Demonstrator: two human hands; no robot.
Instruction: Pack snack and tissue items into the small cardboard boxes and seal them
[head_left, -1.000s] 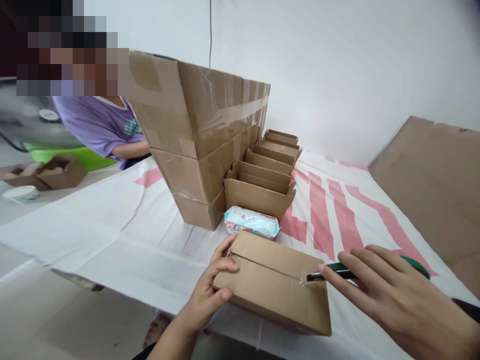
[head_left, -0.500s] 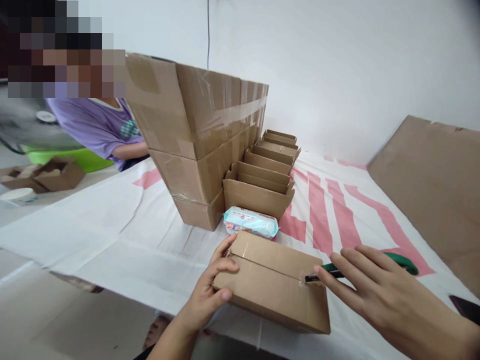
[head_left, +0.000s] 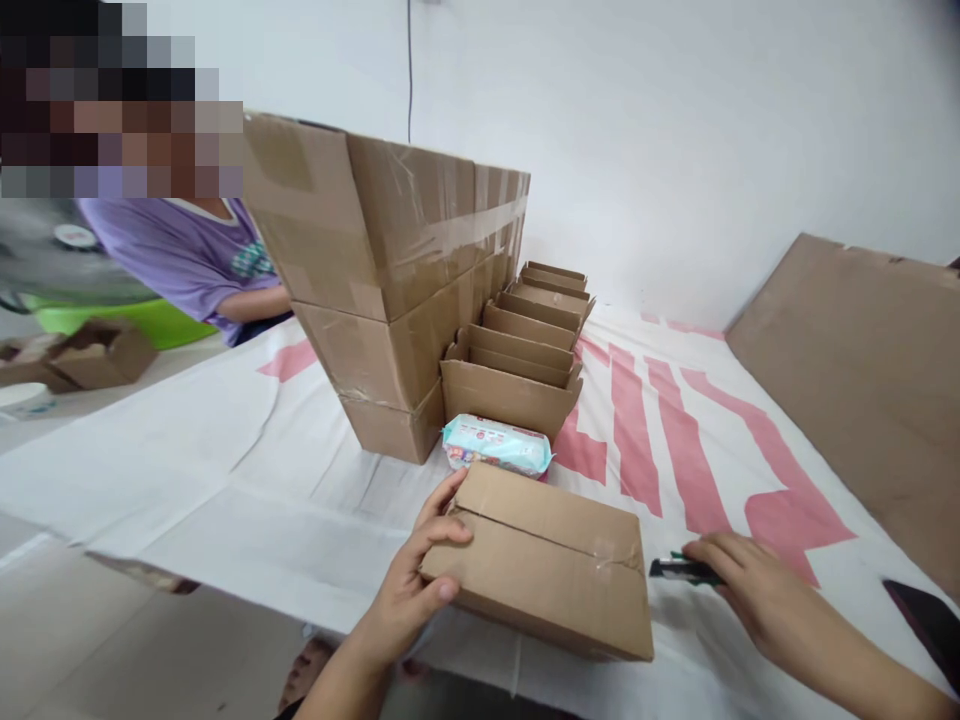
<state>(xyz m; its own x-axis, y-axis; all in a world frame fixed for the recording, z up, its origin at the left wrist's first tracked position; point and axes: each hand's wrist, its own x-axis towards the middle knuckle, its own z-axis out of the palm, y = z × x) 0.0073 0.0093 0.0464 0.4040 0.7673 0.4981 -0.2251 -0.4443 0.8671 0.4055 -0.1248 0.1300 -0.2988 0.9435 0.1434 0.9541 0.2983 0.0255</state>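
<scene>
A closed cardboard box (head_left: 551, 570) lies at the near edge of the cloth-covered table, with a seam running along its top and bits of clear tape near the right end. My left hand (head_left: 420, 560) grips its left end, thumb on the near side and fingers over the top. Just off the box's right end, my right hand (head_left: 739, 580) is closed around a box cutter (head_left: 684, 570) with a dark tip and green on its body. The cutter's tip points left and is apart from the box. Behind the box lies a light-blue soft packet (head_left: 496, 445).
Stacked taped cartons (head_left: 405, 300) stand behind on the left, beside a row of open small boxes (head_left: 517, 385). A large cardboard sheet (head_left: 855, 390) leans at the right. A dark phone-like object (head_left: 926, 620) lies at the right edge. Someone in a purple shirt (head_left: 172, 250) is beyond the cartons.
My right hand has drawn the box cutter off the box top and away to the right, lower beside its end. The left hand keeps its grip on the box.
</scene>
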